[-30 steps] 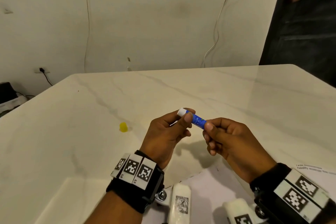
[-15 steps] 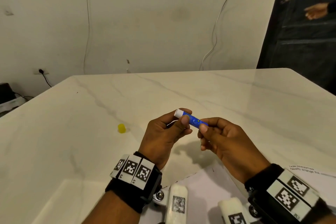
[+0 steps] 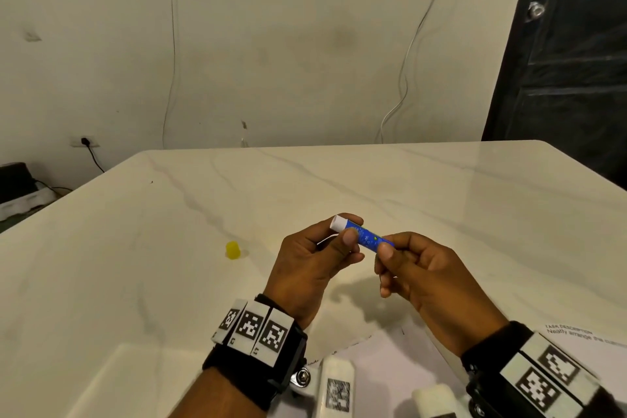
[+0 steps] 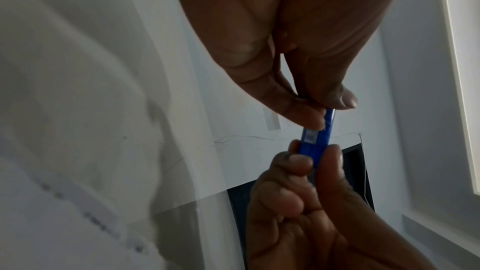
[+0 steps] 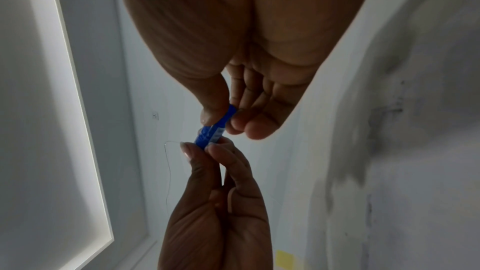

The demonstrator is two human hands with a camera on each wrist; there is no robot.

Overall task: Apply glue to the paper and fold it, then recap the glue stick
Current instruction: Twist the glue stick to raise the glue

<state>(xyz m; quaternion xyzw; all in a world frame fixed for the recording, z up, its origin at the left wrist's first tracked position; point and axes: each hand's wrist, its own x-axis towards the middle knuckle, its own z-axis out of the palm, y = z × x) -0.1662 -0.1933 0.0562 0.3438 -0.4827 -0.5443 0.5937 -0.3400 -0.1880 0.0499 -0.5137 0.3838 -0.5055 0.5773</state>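
- The surface (image 3: 441, 200) is pale marble with grey veins, and fills the head view from 9 o'clock to 3 o'clock below a plain wall.
- A dark door (image 3: 570, 61) stands at 2 o'clock, beyond the far right corner of the surface.
- Paper (image 3: 383, 363) lies flat on the surface at 6 o'clock, under the wrists; a second printed sheet (image 3: 590, 338) shows at 4 o'clock, partly out of view.
- The left hand (image 3: 312, 261) is raised above the surface near the middle, with its thumb and fingers curled round the stick's white end.
- The right hand (image 3: 427, 275) is just beside it at 3 o'clock of the left hand, pinching the stick's blue end between thumb and forefinger; its other fingers are curled under.
- The glue stick (image 3: 361, 235) spans the gap between the two hands, tilted, its white end pointing to 10 o'clock and its blue body running down to 4 o'clock. Both wrist views show a short length of blue body bare between the two sets of fingertips.
- A yellow cap (image 3: 232, 250) stands alone on the surface at 9 o'clock of the hands, well apart from them.
- A black plug (image 3: 85, 140) sits in a wall socket at 10 o'clock, low on the wall.
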